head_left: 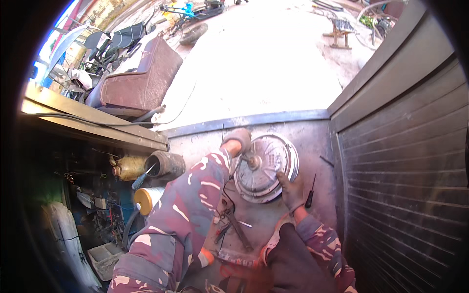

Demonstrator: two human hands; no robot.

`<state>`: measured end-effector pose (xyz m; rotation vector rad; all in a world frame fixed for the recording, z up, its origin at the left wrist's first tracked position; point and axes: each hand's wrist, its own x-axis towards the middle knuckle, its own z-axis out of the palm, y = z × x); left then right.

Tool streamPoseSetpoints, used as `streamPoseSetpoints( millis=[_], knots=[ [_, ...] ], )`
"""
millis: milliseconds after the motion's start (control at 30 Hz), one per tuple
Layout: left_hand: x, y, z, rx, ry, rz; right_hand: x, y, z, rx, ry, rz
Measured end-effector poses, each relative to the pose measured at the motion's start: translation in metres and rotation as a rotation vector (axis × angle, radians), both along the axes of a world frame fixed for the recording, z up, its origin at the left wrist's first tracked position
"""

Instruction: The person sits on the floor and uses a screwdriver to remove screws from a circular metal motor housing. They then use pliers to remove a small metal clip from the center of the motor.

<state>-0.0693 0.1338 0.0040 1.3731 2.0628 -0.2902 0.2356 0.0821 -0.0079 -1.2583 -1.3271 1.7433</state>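
Observation:
A round silver metal hub motor (271, 173) lies flat on the floor in front of me, its axle (252, 162) standing up from the middle. My left hand (238, 140), in a grey glove, is closed at the motor's far left edge; what its fingers hold is hidden. My right hand (292, 191), also gloved, grips the near right rim with the thumb on top. Beside that hand lies a screwdriver (310, 194) with a black handle. Nearer my feet are a hammer (239, 229) and pliers (223, 229).
On the left stand a dark cylindrical container (168, 165), a tan bottle (131, 167) and a yellow-lidded tub (145, 200). A ribbed metal door (405, 161) bounds the right. A metal threshold (249, 120) crosses ahead, with a brown sofa (141, 78) beyond.

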Motion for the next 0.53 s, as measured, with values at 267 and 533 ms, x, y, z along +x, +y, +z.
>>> streamPoseSetpoints(
  millis=[267,533],
  knots=[
    [0.018,-0.029,0.038,0.321,-0.222,0.315,0.001,0.0,0.012,0.048,-0.048,0.022],
    [0.042,-0.059,0.057,0.819,-0.439,0.253,0.005,-0.017,0.0,0.068,-0.026,-0.02]
  ],
)
